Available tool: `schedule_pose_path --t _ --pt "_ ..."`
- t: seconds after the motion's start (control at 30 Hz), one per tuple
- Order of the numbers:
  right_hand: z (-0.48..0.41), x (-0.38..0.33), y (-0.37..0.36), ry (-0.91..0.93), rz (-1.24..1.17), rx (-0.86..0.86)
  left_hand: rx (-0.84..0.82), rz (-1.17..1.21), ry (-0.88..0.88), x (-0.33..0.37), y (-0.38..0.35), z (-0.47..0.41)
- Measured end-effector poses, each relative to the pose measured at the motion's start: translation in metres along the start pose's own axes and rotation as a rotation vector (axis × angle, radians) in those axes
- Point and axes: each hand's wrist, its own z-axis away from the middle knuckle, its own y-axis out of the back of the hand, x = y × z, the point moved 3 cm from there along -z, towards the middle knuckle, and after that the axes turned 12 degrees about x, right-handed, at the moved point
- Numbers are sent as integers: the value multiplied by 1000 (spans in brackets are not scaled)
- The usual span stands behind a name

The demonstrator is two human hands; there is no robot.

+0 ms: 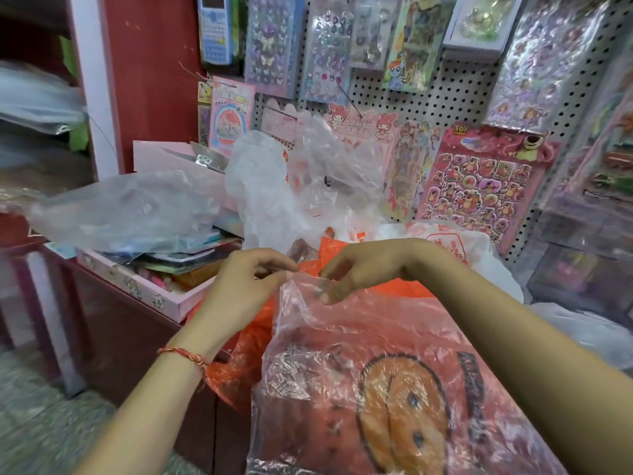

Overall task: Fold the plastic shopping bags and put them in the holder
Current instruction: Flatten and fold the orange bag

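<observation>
A clear plastic bag (370, 378) with an orange round print lies spread over red-orange bags (246, 351) in front of me. My left hand (246, 286) pinches its top left corner. My right hand (359, 269) pinches the same top edge just to the right, fingers curled over the plastic. Behind the hands rises a heap of crumpled clear bags (294, 180), and white bags with red print (455, 245) lie to the right. No holder shows in view.
A pink tray (150, 293) of stationery sits on the dark red counter (130, 337) at left, under another clear bag (123, 210). A pegboard (455, 84) with sticker sheets fills the back and right. Grey floor shows at lower left.
</observation>
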Motion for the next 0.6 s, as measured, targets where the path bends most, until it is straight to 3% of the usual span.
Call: schedule_pose_path --t 0.13,0.3,0.6 --pt "-9 -17 -6 12 -81 30 27 74 25 -1 -4 0" --pt "-15 -9 -9 -42 42 70 216 183 122 -9 -3 0" --pt "35 63 17 -313 135 -147 145 113 133 -24 -2 -9"
